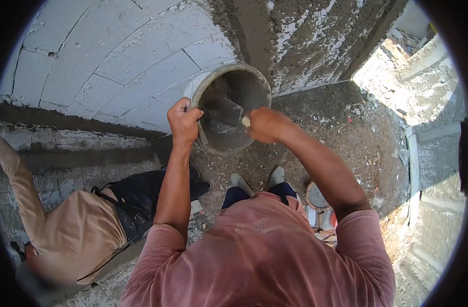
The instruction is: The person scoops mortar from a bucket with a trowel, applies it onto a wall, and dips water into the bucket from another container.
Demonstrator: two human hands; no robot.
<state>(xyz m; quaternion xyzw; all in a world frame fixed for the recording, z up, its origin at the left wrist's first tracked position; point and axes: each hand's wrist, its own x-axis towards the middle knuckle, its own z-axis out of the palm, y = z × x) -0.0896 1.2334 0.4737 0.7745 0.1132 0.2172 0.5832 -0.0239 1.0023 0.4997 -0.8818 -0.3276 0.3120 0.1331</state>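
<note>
A large pale bucket point(193, 88) with a mortar-stained rim is in front of me, its mouth facing up toward the camera. My left hand point(184, 122) is closed on the left side of its rim. Inside the mouth is a trowel point(225, 111), its flat blade against the grey, dirty inner side. Closed around the trowel's light handle is my right hand point(267, 124), at the bucket's right side. Shadow hides how much material lies at the bottom.
White block wall point(126, 56) rises beyond the bucket, partly rendered with grey mortar point(316, 46). A co-worker point(80, 225) in a tan top is close on my left, one arm against the wall. Rubble covers the ground point(341, 138). A round container point(317, 195) stands near my right side.
</note>
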